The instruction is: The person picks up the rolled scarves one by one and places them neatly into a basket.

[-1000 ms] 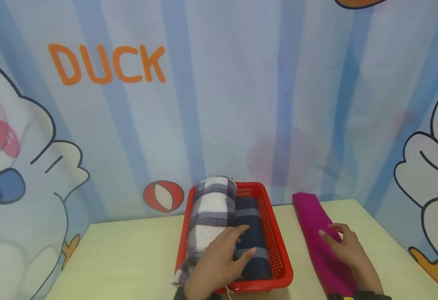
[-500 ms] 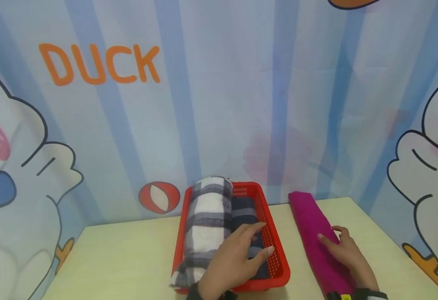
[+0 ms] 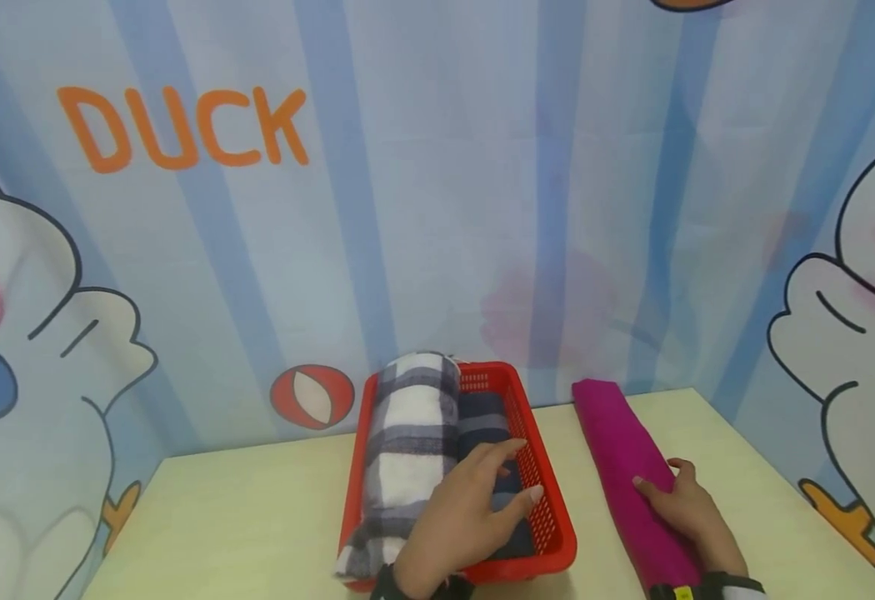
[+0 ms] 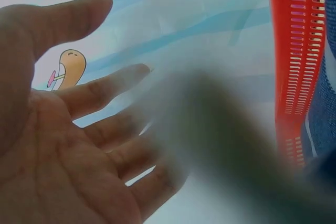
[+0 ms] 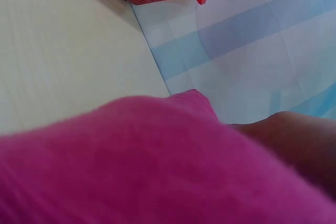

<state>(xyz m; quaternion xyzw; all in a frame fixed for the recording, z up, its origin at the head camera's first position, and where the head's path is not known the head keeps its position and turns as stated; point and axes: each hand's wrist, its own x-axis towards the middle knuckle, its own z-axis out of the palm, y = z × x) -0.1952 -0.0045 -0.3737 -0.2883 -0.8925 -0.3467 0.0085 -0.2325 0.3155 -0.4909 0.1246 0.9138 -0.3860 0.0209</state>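
My left hand point(image 3: 458, 521) hovers over a red plastic basket point(image 3: 557, 508), fingers apart and palm turned to the right. It holds nothing; the left wrist view shows the spread hand point(image 4: 79, 145) too. Inside the basket lie a rolled white-and-grey checked cloth point(image 3: 411, 442) and, to its right, a dark navy striped rolled cloth point(image 3: 482, 417), partly behind that hand. To the right of the basket, my right hand point(image 3: 688, 504) grips the right side of a long magenta cloth point(image 3: 617, 442), thumb on top and fingers at its edge. That cloth point(image 5: 157, 161) fills the lower right wrist view.
A pale yellow table point(image 3: 242, 517) bears the basket and the cloth. Behind it hangs a blue-striped curtain point(image 3: 437, 208) with duck drawings and orange lettering, against the table's back edge. A blurred dark shape covers part of the left wrist view.
My right hand has come down onto the magenta cloth, its thumb now touching the top. My left hand has shifted slightly right over the basket. The head view has turned a little right.
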